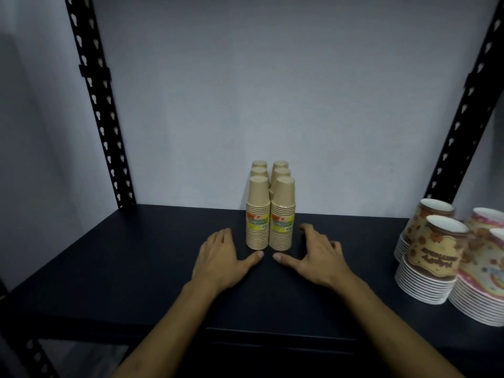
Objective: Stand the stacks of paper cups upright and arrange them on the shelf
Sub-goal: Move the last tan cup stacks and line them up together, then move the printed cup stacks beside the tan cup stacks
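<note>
With the left hand (221, 255) and right hand (317, 255) resting flat, fingers loose and gripping nothing, beside the upright kraft cup stacks (270, 214), nudge both front stacks squarely far-ward on the shelf (136, 255).

Dark navy shelf board (136, 255): matt, faint wood-grain look. Black slotted uprights (101, 115): painted metal, dull. Plain tan paper cup stacks (257, 214): matt kraft paper, ribbed where rims nest, glossy yellow label bands. Printed paper cup stacks with white rolled rims (431, 257): smoother, slight sheen. Pale grey wall (272, 77): flat matt paint. Bare hands, no gloves.
</note>
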`<action>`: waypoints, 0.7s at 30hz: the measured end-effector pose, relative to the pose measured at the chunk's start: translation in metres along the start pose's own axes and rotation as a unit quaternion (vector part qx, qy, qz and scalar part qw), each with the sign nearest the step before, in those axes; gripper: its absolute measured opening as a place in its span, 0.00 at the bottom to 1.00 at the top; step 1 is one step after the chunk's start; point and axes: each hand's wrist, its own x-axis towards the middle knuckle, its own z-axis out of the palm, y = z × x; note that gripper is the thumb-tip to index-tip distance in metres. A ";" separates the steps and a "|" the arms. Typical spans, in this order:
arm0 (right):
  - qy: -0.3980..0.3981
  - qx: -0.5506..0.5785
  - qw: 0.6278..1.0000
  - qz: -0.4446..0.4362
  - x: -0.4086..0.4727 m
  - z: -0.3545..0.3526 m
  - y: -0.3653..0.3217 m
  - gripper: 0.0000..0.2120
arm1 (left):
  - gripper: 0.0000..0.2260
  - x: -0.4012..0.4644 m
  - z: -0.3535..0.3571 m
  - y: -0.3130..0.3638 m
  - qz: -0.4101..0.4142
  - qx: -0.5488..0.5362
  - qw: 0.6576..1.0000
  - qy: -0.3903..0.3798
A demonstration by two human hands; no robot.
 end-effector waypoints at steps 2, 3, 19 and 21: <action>-0.007 -0.051 0.999 0.003 -0.012 0.000 -0.002 0.40 | 0.47 -0.007 0.000 0.001 -0.007 0.028 0.999 -0.014; -0.013 -0.067 0.998 0.005 -0.018 0.001 -0.003 0.38 | 0.46 -0.009 0.000 0.001 -0.010 0.036 0.999 -0.021; -0.013 -0.084 0.996 -0.038 -0.090 -0.017 0.010 0.25 | 0.30 -0.076 -0.010 0.002 0.041 0.059 0.997 0.014; -0.010 -0.081 0.995 -0.054 -0.101 -0.028 0.019 0.22 | 0.26 -0.082 -0.010 0.007 0.067 0.053 0.996 0.028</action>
